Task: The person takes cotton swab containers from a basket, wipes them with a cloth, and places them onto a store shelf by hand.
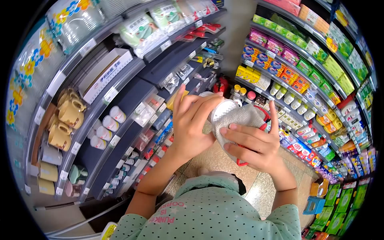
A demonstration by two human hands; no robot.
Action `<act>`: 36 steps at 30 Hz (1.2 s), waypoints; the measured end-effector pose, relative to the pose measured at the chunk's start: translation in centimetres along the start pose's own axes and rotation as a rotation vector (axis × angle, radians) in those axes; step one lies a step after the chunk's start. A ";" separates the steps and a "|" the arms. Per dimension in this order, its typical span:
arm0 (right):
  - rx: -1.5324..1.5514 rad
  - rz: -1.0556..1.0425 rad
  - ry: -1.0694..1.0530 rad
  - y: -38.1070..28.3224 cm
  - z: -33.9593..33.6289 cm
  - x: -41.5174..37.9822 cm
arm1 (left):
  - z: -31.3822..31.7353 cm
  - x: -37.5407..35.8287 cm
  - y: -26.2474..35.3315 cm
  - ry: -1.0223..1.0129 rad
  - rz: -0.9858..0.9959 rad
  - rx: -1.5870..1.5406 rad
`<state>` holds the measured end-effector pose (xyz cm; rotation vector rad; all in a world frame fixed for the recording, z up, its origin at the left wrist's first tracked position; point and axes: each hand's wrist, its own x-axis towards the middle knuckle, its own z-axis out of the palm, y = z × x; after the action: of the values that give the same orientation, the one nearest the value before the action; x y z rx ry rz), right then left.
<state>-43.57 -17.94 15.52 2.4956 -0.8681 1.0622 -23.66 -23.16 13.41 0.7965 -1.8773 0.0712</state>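
In front of my chest, my left hand (192, 120) grips a white cup (225, 110) by its side, with the index finger raised and the thumb underneath. The part of the cup facing me looks round and finely textured. A grey cloth with red edging (240, 120) lies over the cup's right side. My right hand (254, 146) presses this cloth against the cup, its fingers bent across the fabric and one finger pointing up. Much of the cup is hidden behind the cloth and my fingers.
On the left shelves stand tan mugs (66, 120), white cups (107, 126) and packs of clear cups (72, 24). Boxed soaps (266, 60) and bottles (296, 104) fill the right shelves. A blue stool (314, 205) stands on the tiled floor (256, 194) at right.
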 end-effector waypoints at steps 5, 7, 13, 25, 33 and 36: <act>-0.042 0.043 -0.087 3.3 -2.1 -1.3 | 3.5 1.2 -0.5 0.031 0.025 -0.083; -0.108 0.132 -0.045 4.2 -2.5 -2.1 | 4.4 1.6 -0.3 0.017 -0.013 -0.105; -0.246 0.095 0.136 5.0 -2.7 -1.4 | 5.5 2.2 0.4 -0.044 -0.027 -0.151; -0.304 0.367 0.031 1.1 -2.5 0.6 | 5.0 3.2 -0.2 -0.028 0.023 -0.227; -0.163 0.356 -0.015 -2.7 -2.0 0.9 | 4.1 2.9 -1.7 -0.045 0.062 -0.267; -0.156 0.363 0.046 -2.6 -2.2 1.3 | 3.4 2.7 -2.0 -0.072 0.079 -0.271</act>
<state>-42.47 -15.40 17.91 2.2278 -1.3701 1.1040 -25.91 -27.45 13.55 0.5449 -1.9348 -0.1616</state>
